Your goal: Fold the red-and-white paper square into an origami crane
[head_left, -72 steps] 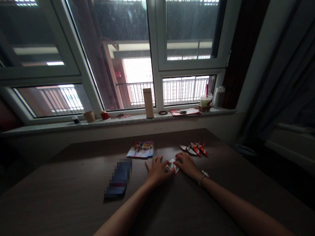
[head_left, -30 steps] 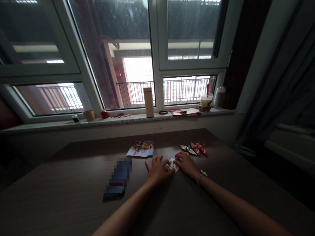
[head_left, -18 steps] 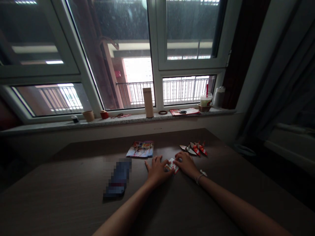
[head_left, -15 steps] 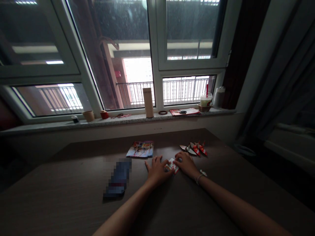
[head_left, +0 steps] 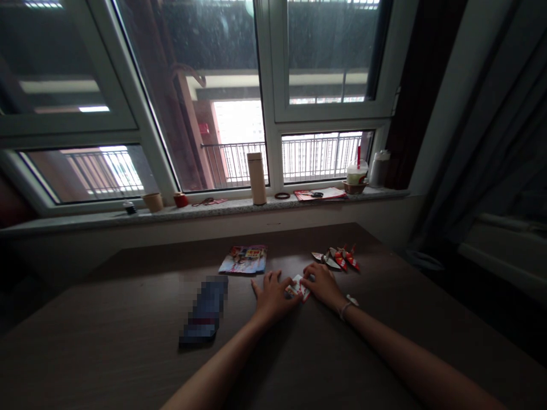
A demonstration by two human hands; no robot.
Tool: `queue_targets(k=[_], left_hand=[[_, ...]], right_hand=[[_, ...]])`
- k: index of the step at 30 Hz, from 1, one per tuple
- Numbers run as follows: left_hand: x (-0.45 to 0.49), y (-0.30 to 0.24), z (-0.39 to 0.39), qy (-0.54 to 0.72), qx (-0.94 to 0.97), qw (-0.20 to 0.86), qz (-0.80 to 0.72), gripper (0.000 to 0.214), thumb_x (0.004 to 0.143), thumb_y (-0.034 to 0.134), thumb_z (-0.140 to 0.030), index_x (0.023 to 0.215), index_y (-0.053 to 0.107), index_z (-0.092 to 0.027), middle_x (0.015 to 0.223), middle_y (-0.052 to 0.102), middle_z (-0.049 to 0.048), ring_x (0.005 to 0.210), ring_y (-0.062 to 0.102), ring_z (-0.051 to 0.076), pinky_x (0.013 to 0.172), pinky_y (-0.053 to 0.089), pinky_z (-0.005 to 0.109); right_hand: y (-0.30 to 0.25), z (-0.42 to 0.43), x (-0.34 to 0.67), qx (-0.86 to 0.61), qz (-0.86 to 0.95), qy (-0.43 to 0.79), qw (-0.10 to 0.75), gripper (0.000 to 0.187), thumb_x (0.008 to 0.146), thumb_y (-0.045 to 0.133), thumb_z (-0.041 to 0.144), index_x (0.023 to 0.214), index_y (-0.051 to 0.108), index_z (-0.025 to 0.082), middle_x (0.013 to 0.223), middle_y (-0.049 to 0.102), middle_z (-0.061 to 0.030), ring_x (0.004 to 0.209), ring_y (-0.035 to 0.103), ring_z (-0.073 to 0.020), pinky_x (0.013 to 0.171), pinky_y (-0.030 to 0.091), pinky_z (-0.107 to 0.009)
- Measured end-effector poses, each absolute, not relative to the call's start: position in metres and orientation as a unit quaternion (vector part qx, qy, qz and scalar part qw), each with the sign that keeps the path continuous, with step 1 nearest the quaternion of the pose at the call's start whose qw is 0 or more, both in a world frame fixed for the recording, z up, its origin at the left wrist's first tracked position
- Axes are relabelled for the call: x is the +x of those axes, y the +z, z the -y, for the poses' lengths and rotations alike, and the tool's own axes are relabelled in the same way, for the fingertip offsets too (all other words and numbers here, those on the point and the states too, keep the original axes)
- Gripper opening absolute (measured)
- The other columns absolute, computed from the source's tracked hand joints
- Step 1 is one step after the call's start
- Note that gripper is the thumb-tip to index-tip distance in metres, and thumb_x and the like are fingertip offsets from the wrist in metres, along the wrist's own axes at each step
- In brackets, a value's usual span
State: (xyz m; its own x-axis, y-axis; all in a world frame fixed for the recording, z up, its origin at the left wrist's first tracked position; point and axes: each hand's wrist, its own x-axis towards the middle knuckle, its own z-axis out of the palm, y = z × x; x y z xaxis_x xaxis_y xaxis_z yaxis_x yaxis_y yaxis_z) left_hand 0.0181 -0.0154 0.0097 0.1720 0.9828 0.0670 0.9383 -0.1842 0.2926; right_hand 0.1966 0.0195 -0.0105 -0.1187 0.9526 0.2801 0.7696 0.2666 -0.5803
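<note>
A small piece of folded paper (head_left: 298, 285), white with red and coloured print, lies on the table between my two hands. My left hand (head_left: 273, 296) is on its left side, with the thumb and index finger on the paper and the other fingers spread on the tabletop. From the right, my right hand (head_left: 322, 283) has its fingers bent and closed on the paper's edge; the fingertips are partly hidden. Just beyond that hand stand several folded paper cranes (head_left: 342, 259) in red and white.
A stack of printed sheets (head_left: 243, 259) lies beyond my left hand, and a blurred-out dark blue object (head_left: 205, 313) is to its left. The windowsill bears a tall beige bottle (head_left: 257, 179), a drink cup (head_left: 356, 172), scissors (head_left: 316, 195) on papers and a paper cup (head_left: 152, 202).
</note>
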Motion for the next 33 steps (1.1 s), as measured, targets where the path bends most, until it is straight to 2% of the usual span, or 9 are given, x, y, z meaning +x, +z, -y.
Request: queue_targets(k=[19, 33], left_hand=[[0.0197, 0.0098, 0.0171, 0.12, 0.76, 0.08, -0.634, 0.044, 0.082, 0.053, -0.063, 0.117, 0.063, -0.04, 0.153, 0.039, 0.0056, 0.144, 0.025, 0.036, 0.107, 0.001, 0.077], [0.0188, 0.0079, 0.0158, 0.148, 0.763, 0.092, -0.622, 0.04, 0.081, 0.06, -0.056, 0.118, 0.063, -0.04, 0.152, 0.04, 0.004, 0.143, 0.026, 0.035, 0.108, 0.002, 0.075]], right_hand=[[-0.0089, -0.0183, 0.194, -0.598, 0.733, 0.129, 0.297, 0.011, 0.085, 0.062, 0.034, 0.084, 0.066, 0.023, 0.107, 0.064, -0.0009, 0.111, 0.052, -0.0218, 0.095, 0.034, -0.035], [-0.009, -0.019, 0.1957, -0.603, 0.744, 0.133, 0.254, 0.015, 0.087, 0.059, 0.037, 0.097, 0.065, 0.027, 0.121, 0.058, -0.0023, 0.117, 0.044, -0.0248, 0.099, 0.031, -0.039]])
